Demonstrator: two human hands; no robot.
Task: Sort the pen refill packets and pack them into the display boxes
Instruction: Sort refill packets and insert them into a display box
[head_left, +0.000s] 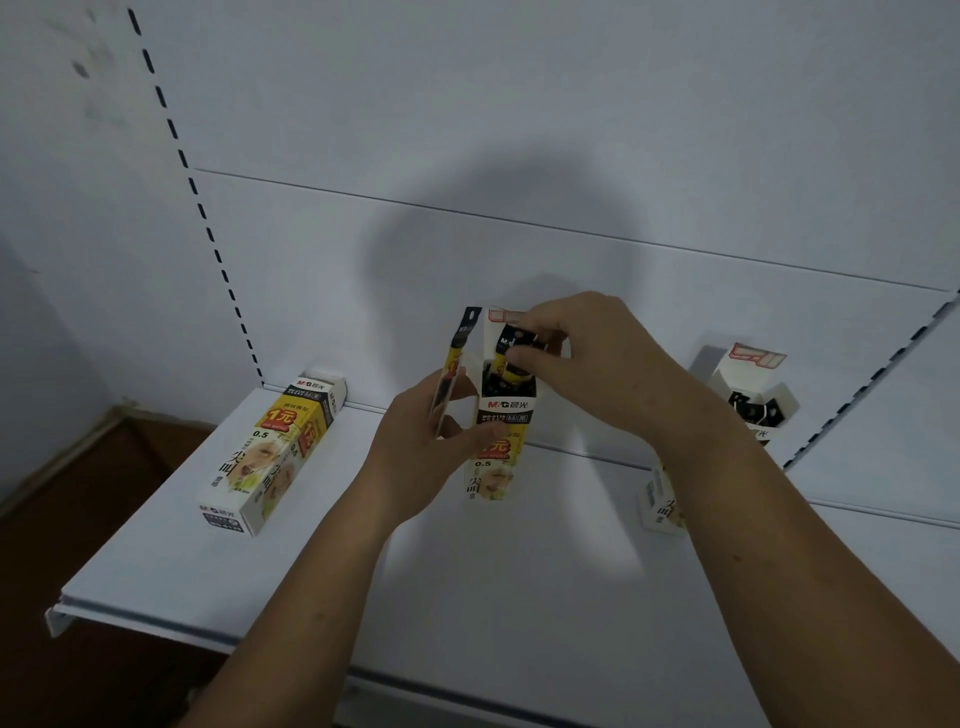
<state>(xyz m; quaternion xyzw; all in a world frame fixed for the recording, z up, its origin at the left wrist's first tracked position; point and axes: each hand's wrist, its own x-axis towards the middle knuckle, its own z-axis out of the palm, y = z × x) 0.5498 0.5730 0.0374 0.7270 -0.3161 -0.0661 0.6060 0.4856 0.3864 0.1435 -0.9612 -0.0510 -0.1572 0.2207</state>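
An open display box (500, 415) with yellow and black print stands upright at the shelf's middle, its flap raised. My left hand (415, 447) steadies the box's left side and holds a thin refill packet (453, 364) upright beside it. My right hand (587, 358) reaches over the box's mouth and pinches the top of another packet (511, 345) that sits partly inside, among other dark packets.
A closed box of the same print (270, 452) lies flat at the shelf's left. Another open box (753, 400) with dark packets stands at the right, partly behind my right forearm. The white shelf (519, 597) has a front lip, slotted uprights and a wall behind.
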